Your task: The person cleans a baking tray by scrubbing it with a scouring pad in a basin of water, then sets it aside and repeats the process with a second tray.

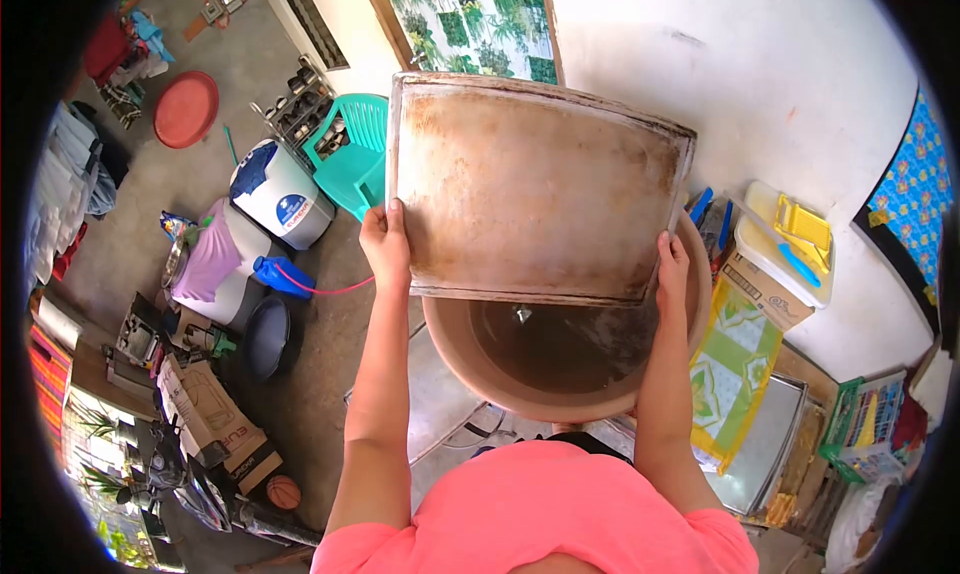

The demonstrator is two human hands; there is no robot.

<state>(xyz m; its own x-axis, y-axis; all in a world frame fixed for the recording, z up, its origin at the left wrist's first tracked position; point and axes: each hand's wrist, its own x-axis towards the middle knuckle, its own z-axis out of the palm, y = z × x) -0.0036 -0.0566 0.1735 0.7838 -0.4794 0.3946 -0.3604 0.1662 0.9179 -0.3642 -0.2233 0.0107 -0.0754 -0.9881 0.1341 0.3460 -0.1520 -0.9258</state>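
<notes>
A large stained baking tray (540, 189) with brown marks and dark rims is held up in front of me. My left hand (386, 246) grips its left edge near the lower corner, thumb on the face. On the right edge, near the lower right corner, my right hand (672, 266) is closed in the same way. Below and partly behind the tray stands a wide brown basin (455, 359) holding murky dark water (560, 349). The tray hides the basin's far side.
To the right, a white container (770, 239) carries a yellow item and a blue-handled tool, beside a cardboard box (765, 292). Another metal tray (765, 454) lies lower right. A green chair (352, 154) and a washing machine (285, 204) stand left.
</notes>
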